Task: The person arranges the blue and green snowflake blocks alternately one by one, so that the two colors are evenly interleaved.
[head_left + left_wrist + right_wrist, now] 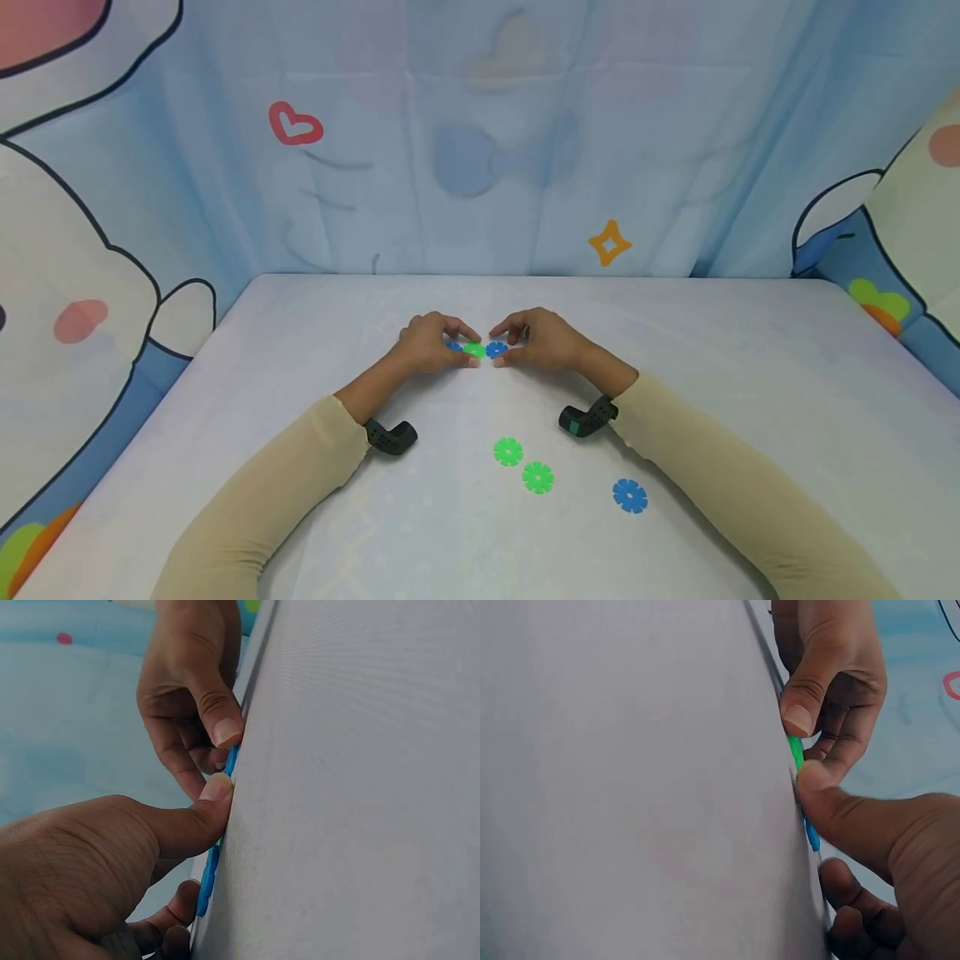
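Both hands work close together near the middle of the table in the head view. My left hand [429, 344] pinches a green notched flower disc [474, 350] between thumb and index finger. A blue notched flower disc [454, 346] sits against its left side, partly hidden by that hand. My right hand [551, 342] pinches another blue disc [497, 350], whose edge is at or very near the green one. In the left wrist view the blue disc [208, 881] appears edge-on near the table surface. The right wrist view shows the green disc [796, 750] between the two thumbs.
Nearer on the white table [420, 533] lie two loose green discs [537, 477] and a blue disc [630, 496], by the right forearm. Each wrist wears a black band device [392, 437]. A light blue printed curtain [480, 150] hangs behind the table's far edge.
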A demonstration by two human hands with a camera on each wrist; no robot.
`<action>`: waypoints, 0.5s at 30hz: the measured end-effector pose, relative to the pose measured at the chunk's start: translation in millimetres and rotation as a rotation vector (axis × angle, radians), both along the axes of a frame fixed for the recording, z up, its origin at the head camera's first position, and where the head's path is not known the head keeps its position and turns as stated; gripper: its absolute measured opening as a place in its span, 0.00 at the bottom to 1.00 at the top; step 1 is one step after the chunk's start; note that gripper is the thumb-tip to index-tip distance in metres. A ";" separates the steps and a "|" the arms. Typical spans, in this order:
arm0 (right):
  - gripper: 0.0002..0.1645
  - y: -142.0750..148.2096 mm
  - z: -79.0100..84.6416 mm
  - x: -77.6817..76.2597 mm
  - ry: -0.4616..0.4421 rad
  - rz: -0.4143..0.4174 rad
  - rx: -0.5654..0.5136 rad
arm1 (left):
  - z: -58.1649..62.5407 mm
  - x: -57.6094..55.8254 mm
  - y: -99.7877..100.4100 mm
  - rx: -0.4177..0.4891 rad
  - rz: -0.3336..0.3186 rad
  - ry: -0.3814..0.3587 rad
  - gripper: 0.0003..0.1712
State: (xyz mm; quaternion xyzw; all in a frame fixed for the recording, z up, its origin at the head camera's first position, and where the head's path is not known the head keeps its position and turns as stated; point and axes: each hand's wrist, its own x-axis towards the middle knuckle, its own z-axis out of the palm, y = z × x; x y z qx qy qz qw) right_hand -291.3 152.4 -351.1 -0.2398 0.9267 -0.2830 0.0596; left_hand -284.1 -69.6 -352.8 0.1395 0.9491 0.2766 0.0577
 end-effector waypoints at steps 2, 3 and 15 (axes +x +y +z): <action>0.28 1.5 2.2 1.2 -0.006 0.001 -0.005 | 0.2 0.4 0.4 -0.001 -0.001 0.000 0.20; 0.28 2.6 3.1 2.1 -0.008 0.005 -0.011 | 0.3 0.6 0.7 -0.002 -0.002 0.000 0.20; 0.24 19.8 21.9 60.5 -0.037 0.108 -0.021 | 1.5 2.1 0.7 -0.010 -0.019 -0.001 0.24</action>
